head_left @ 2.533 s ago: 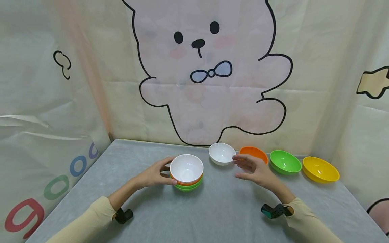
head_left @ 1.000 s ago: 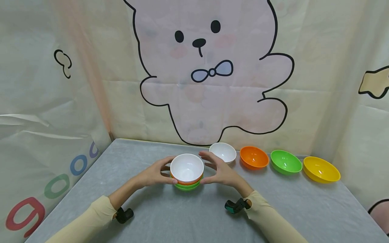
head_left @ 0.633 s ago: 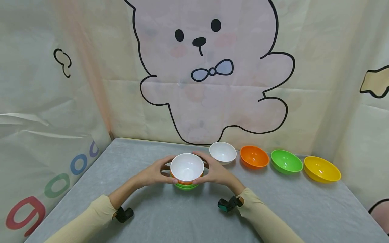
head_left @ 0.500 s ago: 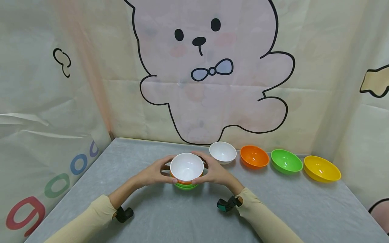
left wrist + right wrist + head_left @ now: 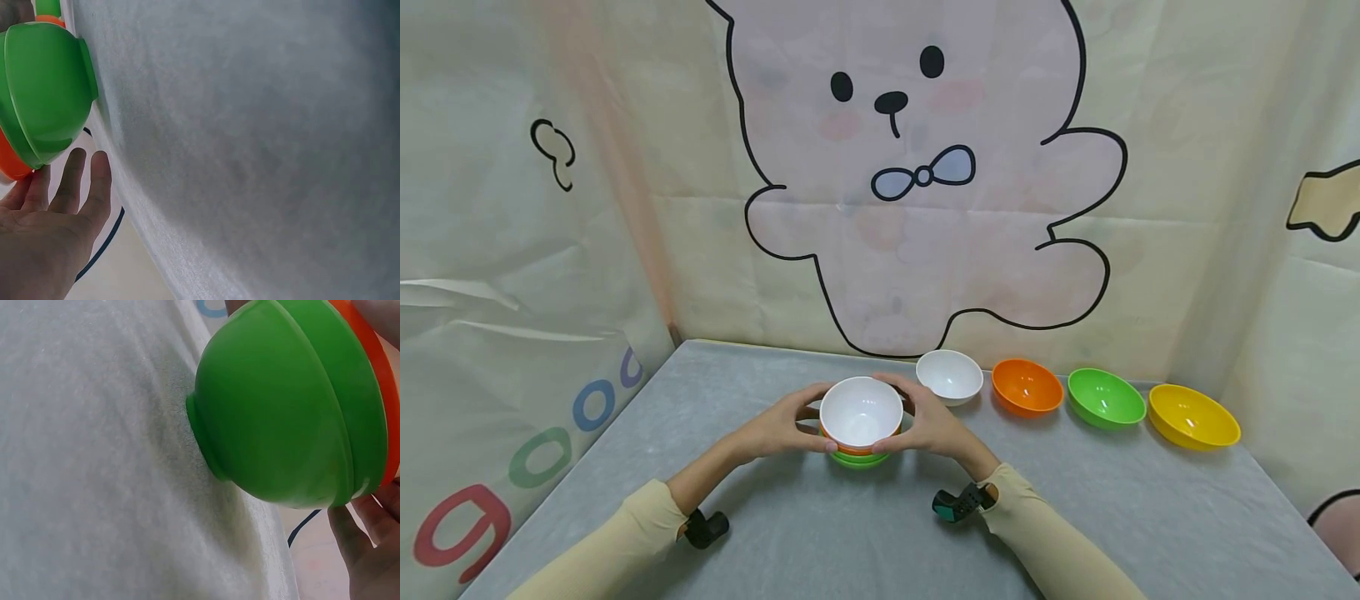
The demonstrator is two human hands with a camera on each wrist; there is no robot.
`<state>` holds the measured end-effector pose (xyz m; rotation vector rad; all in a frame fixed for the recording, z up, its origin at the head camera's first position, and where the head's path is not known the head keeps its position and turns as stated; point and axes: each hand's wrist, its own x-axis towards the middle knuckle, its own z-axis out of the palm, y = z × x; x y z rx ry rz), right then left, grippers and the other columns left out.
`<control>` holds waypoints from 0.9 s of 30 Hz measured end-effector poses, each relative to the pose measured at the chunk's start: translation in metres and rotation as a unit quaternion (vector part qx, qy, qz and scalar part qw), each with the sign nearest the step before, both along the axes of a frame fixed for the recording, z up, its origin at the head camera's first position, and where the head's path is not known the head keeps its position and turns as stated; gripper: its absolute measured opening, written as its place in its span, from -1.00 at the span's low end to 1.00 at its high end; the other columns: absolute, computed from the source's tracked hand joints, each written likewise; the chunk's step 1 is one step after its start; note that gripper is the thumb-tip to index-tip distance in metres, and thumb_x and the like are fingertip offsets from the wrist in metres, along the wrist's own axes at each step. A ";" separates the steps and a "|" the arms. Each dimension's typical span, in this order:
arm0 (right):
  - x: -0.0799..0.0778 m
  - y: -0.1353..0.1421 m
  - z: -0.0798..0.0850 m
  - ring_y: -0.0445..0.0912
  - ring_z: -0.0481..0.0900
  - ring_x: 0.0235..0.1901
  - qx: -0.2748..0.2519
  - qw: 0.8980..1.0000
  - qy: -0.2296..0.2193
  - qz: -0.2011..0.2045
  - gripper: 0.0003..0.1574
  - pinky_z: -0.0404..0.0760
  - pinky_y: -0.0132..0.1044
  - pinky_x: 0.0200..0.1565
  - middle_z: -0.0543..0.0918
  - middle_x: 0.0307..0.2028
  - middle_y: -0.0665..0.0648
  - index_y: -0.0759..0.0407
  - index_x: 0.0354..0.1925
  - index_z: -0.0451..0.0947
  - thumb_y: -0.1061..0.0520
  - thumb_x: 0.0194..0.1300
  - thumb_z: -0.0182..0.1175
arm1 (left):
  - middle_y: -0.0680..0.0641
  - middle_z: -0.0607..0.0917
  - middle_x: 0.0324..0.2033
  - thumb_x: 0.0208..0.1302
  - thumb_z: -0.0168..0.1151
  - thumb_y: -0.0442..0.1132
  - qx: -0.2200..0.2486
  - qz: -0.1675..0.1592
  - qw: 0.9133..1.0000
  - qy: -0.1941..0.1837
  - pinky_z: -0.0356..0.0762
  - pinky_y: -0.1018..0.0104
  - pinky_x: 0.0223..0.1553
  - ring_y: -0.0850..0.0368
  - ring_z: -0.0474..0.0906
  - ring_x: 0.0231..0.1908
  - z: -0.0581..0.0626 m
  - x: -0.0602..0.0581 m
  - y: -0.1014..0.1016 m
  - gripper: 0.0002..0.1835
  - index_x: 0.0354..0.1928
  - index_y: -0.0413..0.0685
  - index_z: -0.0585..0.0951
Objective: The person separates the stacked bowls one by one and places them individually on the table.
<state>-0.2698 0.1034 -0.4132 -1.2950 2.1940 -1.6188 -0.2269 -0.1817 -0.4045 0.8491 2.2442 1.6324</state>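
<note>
Soft, even light filled the head view, casting diffuse shadows beside both cream-sleeved forearms (image 5: 602, 546) on the grey cloth-covered bench (image 5: 835, 533) and leaving small glints in the glossy round yellow bowl (image 5: 1193, 417). The wrist views were dimmer and softer; the left darkened rightward, the right showed blurred shadow beneath the shiny green-and-orange bowl stack (image 5: 275, 412).

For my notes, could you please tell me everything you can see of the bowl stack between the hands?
The bowl stack is nested and upright: a white bowl, empty inside, sits on top, with an orange layer and two green layers beneath. The surfaces look smooth and glossy, like plastic. The bottom foot ring appears to rest on the gray cloth. The left hand and right hand hold the stack from either side.
</note>
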 end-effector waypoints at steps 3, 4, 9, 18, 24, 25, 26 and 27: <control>0.000 0.001 0.000 0.00 0.52 0.17 -0.002 1.000 0.000 -0.002 0.14 0.50 -0.05 0.23 0.51 0.26 0.06 0.12 0.43 0.34 -0.02 -0.03 0.67 | -0.06 0.42 0.34 0.20 0.52 -0.27 -0.001 0.000 1.000 0.001 0.54 0.03 0.16 -0.15 0.48 0.22 0.000 0.000 0.000 -0.14 0.50 -0.01 0.31; 0.000 0.001 0.000 0.00 0.52 0.17 -0.003 1.000 0.002 -0.003 0.15 0.50 -0.05 0.24 0.52 0.26 0.05 0.12 0.43 0.35 -0.03 -0.04 0.67 | -0.06 0.42 0.34 0.20 0.52 -0.27 -0.002 0.001 1.000 0.000 0.54 0.03 0.16 -0.14 0.48 0.22 0.001 0.000 0.000 -0.14 0.50 0.00 0.31; 0.000 0.001 0.003 0.04 0.53 0.16 -0.020 1.000 0.013 0.004 0.14 0.51 -0.08 0.23 0.52 0.26 0.10 0.17 0.43 0.35 0.00 -0.03 0.67 | -0.07 0.42 0.35 0.21 0.52 -0.24 -0.009 0.004 1.000 -0.004 0.54 0.04 0.16 -0.15 0.48 0.22 0.001 0.001 0.001 -0.13 0.51 -0.02 0.29; 0.002 0.005 0.017 0.13 0.50 0.19 -0.067 0.998 -0.001 0.010 0.17 0.51 -0.09 0.22 0.47 0.31 0.22 0.28 0.45 0.29 0.13 -0.02 0.67 | -0.10 0.42 0.36 0.21 0.53 -0.18 -0.021 0.016 1.000 -0.010 0.53 -0.03 0.17 -0.17 0.47 0.23 0.002 0.001 0.001 -0.12 0.51 -0.09 0.28; 0.003 0.013 0.026 0.17 0.47 0.21 -0.093 0.996 -0.003 0.012 0.18 0.53 -0.05 0.20 0.43 0.33 0.23 0.30 0.46 0.27 0.13 -0.01 0.66 | -0.12 0.38 0.39 0.21 0.53 -0.17 -0.025 0.017 0.999 -0.014 0.52 -0.01 0.18 -0.20 0.45 0.25 0.002 0.001 0.001 -0.10 0.51 -0.11 0.26; 0.003 0.015 0.027 0.19 0.46 0.21 -0.097 0.995 -0.004 0.011 0.19 0.53 -0.04 0.20 0.43 0.33 0.23 0.29 0.46 0.27 0.11 -0.02 0.67 | -0.12 0.37 0.40 0.21 0.53 -0.18 -0.024 0.014 1.000 -0.012 0.53 0.00 0.18 -0.20 0.44 0.25 0.002 0.001 0.001 -0.10 0.52 -0.11 0.25; 0.003 0.017 0.029 0.18 0.46 0.21 -0.098 0.995 -0.005 0.009 0.19 0.53 -0.04 0.20 0.43 0.33 0.21 0.27 0.46 0.28 0.10 -0.02 0.67 | -0.12 0.36 0.41 0.22 0.52 -0.18 -0.024 0.012 1.000 -0.010 0.54 0.01 0.17 -0.20 0.44 0.25 0.002 0.001 0.001 -0.10 0.52 -0.11 0.25; 0.003 0.019 0.031 0.18 0.46 0.21 -0.100 0.995 -0.006 0.007 0.18 0.53 -0.03 0.20 0.43 0.33 0.21 0.26 0.46 0.28 0.11 -0.02 0.67 | -0.12 0.36 0.41 0.22 0.52 -0.19 -0.022 0.010 1.000 -0.006 0.54 0.02 0.16 -0.20 0.45 0.25 0.002 0.001 0.001 -0.10 0.52 -0.11 0.25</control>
